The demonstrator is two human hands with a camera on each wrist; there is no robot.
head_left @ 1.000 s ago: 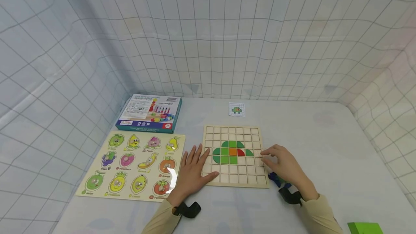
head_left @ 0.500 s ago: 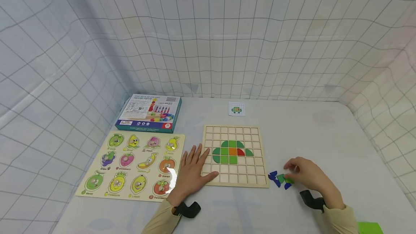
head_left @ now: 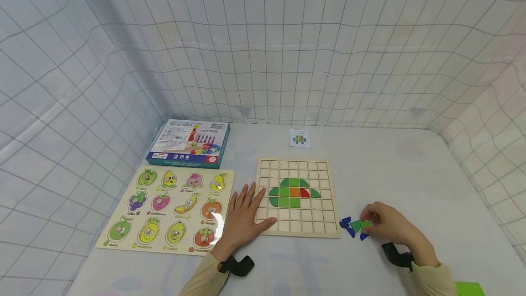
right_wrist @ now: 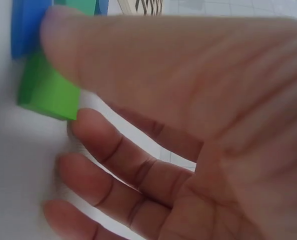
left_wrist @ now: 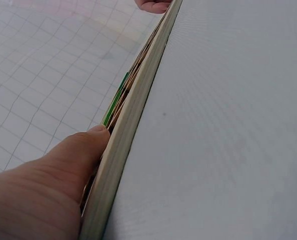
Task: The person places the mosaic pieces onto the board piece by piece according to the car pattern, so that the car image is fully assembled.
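My left hand point(head_left: 242, 218) lies with spread, straight fingers on the left edge of a square wooden grid board point(head_left: 306, 226). In the left wrist view its thumb point(left_wrist: 83, 150) rests over the board's rim. Green, orange and red pieces point(head_left: 294, 192) fill several cells in the board's middle. To the right of the board, my right hand point(head_left: 388, 225) pinches a light green square block point(head_left: 365, 225) between thumb and fingers. A darker green block point(head_left: 355, 226) touches its left side, and several blue pieces point(head_left: 350, 232) lie around. The right wrist view shows the light green block point(right_wrist: 51, 95) close up.
A fruit puzzle board point(head_left: 158, 214) lies at the left, with a toy box point(head_left: 189, 144) behind it. Beyond the grid board is a small pattern card point(head_left: 299, 139). A bright green object point(head_left: 470, 288) stands at the front right edge.
My right hand has left the grid board's right edge, moved right and down to the loose pieces, and taken hold of the light green block. My left hand has stayed in place.
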